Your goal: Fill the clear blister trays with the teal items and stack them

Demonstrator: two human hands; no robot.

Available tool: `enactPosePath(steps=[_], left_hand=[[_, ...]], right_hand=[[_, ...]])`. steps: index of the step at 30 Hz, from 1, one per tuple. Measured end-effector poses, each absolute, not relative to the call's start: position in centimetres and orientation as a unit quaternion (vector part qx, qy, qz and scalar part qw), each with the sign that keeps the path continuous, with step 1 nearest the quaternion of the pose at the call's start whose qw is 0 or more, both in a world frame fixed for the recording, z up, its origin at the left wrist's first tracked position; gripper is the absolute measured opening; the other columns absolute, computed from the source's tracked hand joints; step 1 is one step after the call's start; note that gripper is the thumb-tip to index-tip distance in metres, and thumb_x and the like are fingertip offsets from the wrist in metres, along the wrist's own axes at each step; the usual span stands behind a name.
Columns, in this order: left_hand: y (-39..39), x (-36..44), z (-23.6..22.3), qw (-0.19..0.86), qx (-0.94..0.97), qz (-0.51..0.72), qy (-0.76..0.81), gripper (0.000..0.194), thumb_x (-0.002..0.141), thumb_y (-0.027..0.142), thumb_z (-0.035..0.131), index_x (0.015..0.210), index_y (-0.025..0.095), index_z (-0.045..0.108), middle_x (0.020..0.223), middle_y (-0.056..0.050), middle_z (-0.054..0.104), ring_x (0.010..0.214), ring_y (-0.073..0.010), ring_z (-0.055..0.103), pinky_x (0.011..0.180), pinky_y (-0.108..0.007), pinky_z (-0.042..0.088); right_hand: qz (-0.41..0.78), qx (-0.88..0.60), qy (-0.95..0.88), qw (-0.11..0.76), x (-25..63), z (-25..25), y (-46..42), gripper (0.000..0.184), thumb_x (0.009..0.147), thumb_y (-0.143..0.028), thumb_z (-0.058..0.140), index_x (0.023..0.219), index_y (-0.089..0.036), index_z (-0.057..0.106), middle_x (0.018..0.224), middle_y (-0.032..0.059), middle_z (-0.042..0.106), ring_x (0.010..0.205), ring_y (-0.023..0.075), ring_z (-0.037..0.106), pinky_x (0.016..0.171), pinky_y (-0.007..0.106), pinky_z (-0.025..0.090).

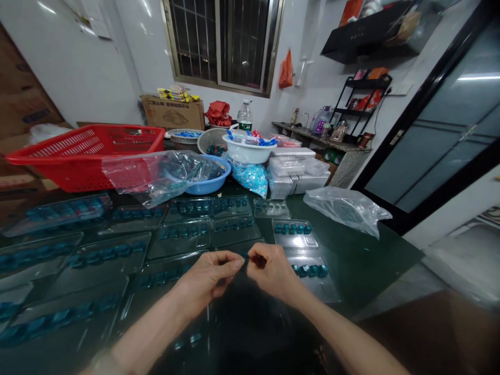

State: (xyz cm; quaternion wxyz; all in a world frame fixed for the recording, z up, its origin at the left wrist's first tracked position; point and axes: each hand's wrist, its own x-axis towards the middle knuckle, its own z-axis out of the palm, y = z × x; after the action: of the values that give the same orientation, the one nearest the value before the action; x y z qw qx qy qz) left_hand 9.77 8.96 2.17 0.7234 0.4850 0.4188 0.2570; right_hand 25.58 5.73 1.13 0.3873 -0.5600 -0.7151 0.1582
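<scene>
My L hand [213, 273] and R hand [271, 271] are over the middle of the dark green table [351, 260], fingers curled, thumbs pinched in, tips almost meeting. Can't tell if either has hold of anything; a bit of teal shows btwn the tips, poss. from a tray behind. Clear trays [291, 240] w/ rows of teal pieces [307, 271] spread from the table's L side to just R of my R hand; a crumpled clear bag [347, 208] lies twd the R edge.

Along the far edge, L to R: red basket [89, 179], blue basin [211, 185] w/ a clear plastic sheet [136, 177] over part of both, white bowl [250, 152], blue patterned bag [252, 177], stacked clear boxes [295, 169].

Rm: barred window [234, 41] in the white wall beyond the far edge, orange bag [286, 72] hung to its R, side counter [344, 145] w/ black rack [353, 112], dark-framed door [441, 120] at far R. Brown cartons [23, 104] stacked past the table's L end.
</scene>
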Motion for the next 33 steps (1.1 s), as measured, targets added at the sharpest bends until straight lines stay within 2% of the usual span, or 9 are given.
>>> enactPosePath(steps=[5, 11, 13, 15, 18, 23, 27, 33], left_hand=[[8.4, 9.9, 2.5, 0.698, 0.504, 0.291, 0.417, 0.022, 0.067, 0.031, 0.065, 0.070, 0.017, 0.049, 0.048, 0.008, 0.034, 0.040, -0.0035, 0.024, 0.038, -0.021, 0.010], [7.6, 10.0, 2.7, 0.737, 0.489, 0.294, 0.363, 0.022, 0.074, 0.033, 0.058, 0.066, 0.017, 0.045, 0.046, 0.008, 0.034, 0.040, -0.0033, 0.023, 0.037, -0.020, 0.009], [7.8, 10.2, 2.2, 0.764, 0.448, 0.292, 0.361, 0.022, 0.075, 0.033, 0.057, 0.065, 0.017, 0.045, 0.043, 0.008, 0.032, 0.037, -0.0028, 0.021, 0.035, -0.019, 0.007], [8.3, 10.5, 1.7, 0.778, 0.408, 0.301, 0.371, 0.023, 0.074, 0.032, 0.058, 0.064, 0.016, 0.045, 0.043, 0.008, 0.034, 0.036, -0.0024, 0.023, 0.034, -0.018, 0.008], [9.1, 11.0, 1.1, 0.778, 0.381, 0.315, 0.387, 0.023, 0.072, 0.031, 0.060, 0.063, 0.016, 0.045, 0.046, 0.006, 0.038, 0.037, -0.0026, 0.029, 0.034, -0.017, 0.009], [10.1, 12.3, 0.6, 0.777, 0.369, 0.322, 0.396, 0.023, 0.071, 0.030, 0.061, 0.062, 0.015, 0.047, 0.046, 0.006, 0.039, 0.035, -0.0026, 0.032, 0.032, -0.016, 0.009], [11.1, 13.4, 0.2, 0.781, 0.356, 0.322, 0.399, 0.023, 0.069, 0.029, 0.063, 0.059, 0.015, 0.048, 0.043, 0.006, 0.039, 0.033, -0.0029, 0.032, 0.031, -0.015, 0.010], [13.8, 15.2, -0.4, 0.789, 0.321, 0.339, 0.401, 0.013, 0.069, 0.021, 0.062, 0.066, 0.012, 0.054, 0.055, 0.001, 0.048, 0.038, -0.0040, 0.041, 0.031, -0.014, 0.018]], right_hand=[[0.200, -0.552, -0.706, 0.397, 25.6, 1.1, 5.6, 0.010, 0.067, -0.016, 0.049, 0.058, -0.017, 0.046, 0.052, -0.0058, 0.039, 0.050, 0.0067, 0.035, 0.047, 0.018, 0.025], [0.466, -0.511, -0.606, 0.393, 26.1, 0.3, 5.7, 0.009, 0.067, -0.016, 0.047, 0.059, -0.016, 0.051, 0.050, -0.0064, 0.039, 0.044, 0.0055, 0.032, 0.041, 0.017, 0.025], [0.494, -0.512, -0.576, 0.403, 26.3, 0.0, 5.5, 0.010, 0.070, -0.018, 0.048, 0.063, -0.015, 0.054, 0.051, -0.0056, 0.043, 0.044, 0.0057, 0.035, 0.041, 0.017, 0.028], [0.465, -0.501, -0.580, 0.444, 26.6, 0.1, 5.1, 0.010, 0.074, -0.021, 0.050, 0.078, -0.016, 0.058, 0.061, -0.0035, 0.051, 0.051, 0.0070, 0.043, 0.047, 0.018, 0.034], [0.376, -0.488, -0.625, 0.478, 26.8, 0.3, 4.7, 0.025, 0.074, -0.021, 0.055, 0.098, -0.020, 0.056, 0.076, -0.0017, 0.054, 0.061, 0.0082, 0.048, 0.055, 0.019, 0.038], [0.286, -0.526, -0.656, 0.460, 27.1, 0.2, 5.7, 0.010, 0.075, -0.022, 0.058, 0.085, -0.019, 0.059, 0.070, -0.0021, 0.055, 0.062, 0.0092, 0.050, 0.056, 0.020, 0.039], [0.272, -0.528, -0.664, 0.453, 27.7, 0.0, 6.9, 0.015, 0.074, -0.020, 0.059, 0.089, -0.019, 0.059, 0.069, -0.0027, 0.055, 0.060, 0.0088, 0.051, 0.055, 0.019, 0.040], [0.213, -0.541, -0.703, 0.409, 29.9, -0.1, 10.2, 0.009, 0.073, -0.022, 0.061, 0.082, -0.020, 0.063, 0.069, -0.0027, 0.061, 0.059, 0.0088, 0.054, 0.054, 0.018, 0.041]])
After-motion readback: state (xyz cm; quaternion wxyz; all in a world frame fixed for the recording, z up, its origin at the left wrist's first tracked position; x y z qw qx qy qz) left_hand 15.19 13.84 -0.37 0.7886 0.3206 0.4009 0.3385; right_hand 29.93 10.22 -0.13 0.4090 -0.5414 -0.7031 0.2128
